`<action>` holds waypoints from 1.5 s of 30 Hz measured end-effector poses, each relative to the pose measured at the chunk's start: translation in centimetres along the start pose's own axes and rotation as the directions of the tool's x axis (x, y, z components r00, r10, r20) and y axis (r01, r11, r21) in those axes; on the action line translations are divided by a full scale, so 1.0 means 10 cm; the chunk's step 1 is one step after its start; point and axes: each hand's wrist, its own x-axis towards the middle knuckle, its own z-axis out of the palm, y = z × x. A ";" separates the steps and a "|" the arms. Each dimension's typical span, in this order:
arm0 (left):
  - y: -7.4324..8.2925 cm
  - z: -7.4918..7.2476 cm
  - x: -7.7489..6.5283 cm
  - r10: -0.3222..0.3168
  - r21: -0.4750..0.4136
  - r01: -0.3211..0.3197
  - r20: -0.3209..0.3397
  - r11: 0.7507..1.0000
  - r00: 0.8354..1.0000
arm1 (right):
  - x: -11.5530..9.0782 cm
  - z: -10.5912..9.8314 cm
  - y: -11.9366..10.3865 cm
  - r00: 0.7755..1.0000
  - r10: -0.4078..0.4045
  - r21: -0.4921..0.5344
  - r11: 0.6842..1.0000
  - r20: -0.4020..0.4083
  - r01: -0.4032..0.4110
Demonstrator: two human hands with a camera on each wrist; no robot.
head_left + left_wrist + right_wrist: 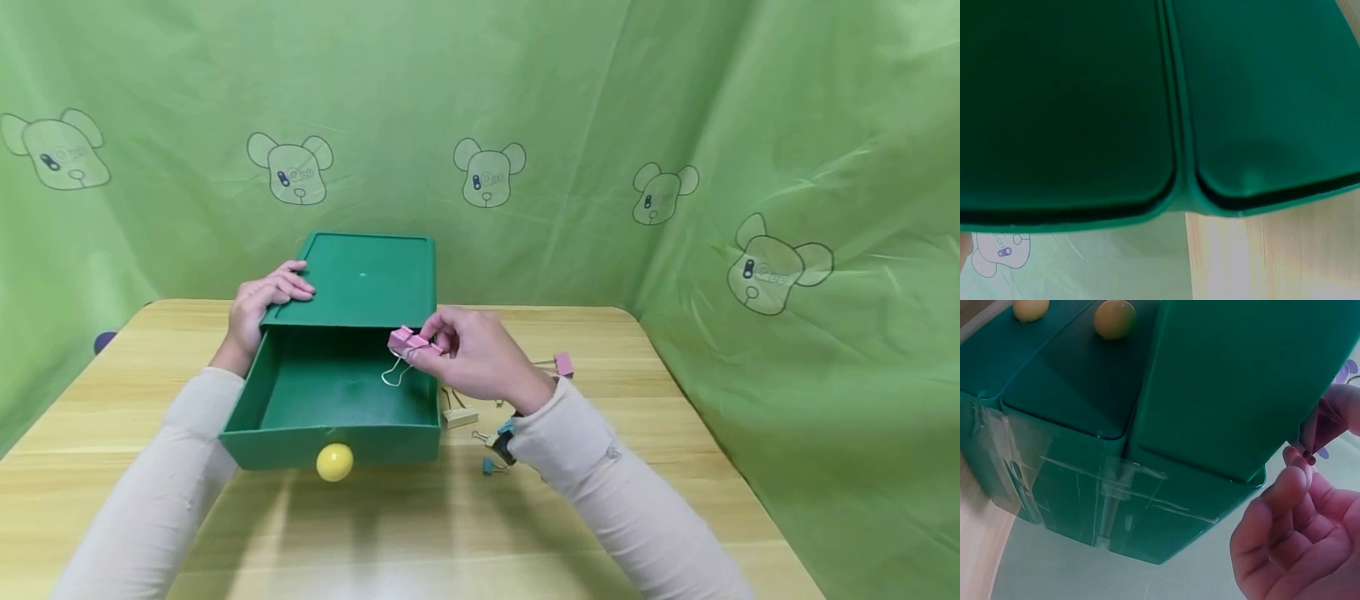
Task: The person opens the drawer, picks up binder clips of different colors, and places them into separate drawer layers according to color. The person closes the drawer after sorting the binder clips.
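Observation:
A green drawer unit (367,279) stands on the table with its top drawer (273,450) pulled out toward me, a yellow knob (334,462) on its front. My left hand (262,304) rests on the unit's upper left edge, fingers laid over the top. In the left wrist view the unit's side panels (1260,106) fill most of the picture. Between thumb and fingers, my right hand (480,354) pinches a pink binder clip (411,340) above the drawer's right side. Its wire handle hangs over the drawer. The right wrist view shows this clip (1317,428) darkly at the fingertips.
On the table right of the drawer lie several binder clips: a cream one (460,416), a black one (503,450), a teal one (491,467) and a pink one (564,364). Lower drawers with yellow knobs (1030,309) and clear tape (1135,481) show below. Green curtain (405,75) surrounds the table.

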 end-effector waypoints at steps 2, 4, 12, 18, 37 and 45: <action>0.00 0.00 0.00 0.002 0.001 -0.002 -0.001 1.000 1.000 | 0.01 0.01 -0.01 1.000 -0.006 -0.008 1.000 -0.003 0.006; 0.00 0.00 -0.01 0.003 0.000 -0.003 -0.001 1.000 1.000 | 0.01 0.02 -0.01 1.000 -0.018 -0.012 1.000 -0.009 0.018; -0.01 0.00 0.00 -0.003 -0.009 0.003 -0.001 1.000 1.000 | 0.03 0.07 0.02 0.999 -0.034 -0.021 0.999 -0.012 0.034; -0.01 -0.01 0.00 -0.003 -0.009 0.003 -0.001 1.000 1.000 | 0.04 0.09 0.01 1.000 -0.028 -0.035 0.999 -0.012 0.027; -0.01 0.00 0.00 0.011 -0.007 -0.011 0.006 1.000 1.000 | 0.02 0.10 -0.02 1.000 -0.018 -0.050 0.999 0.023 0.019; -0.01 0.00 0.00 0.005 -0.003 -0.005 0.000 1.000 1.000 | 0.01 0.08 0.02 0.999 -0.048 -0.024 0.999 0.003 0.048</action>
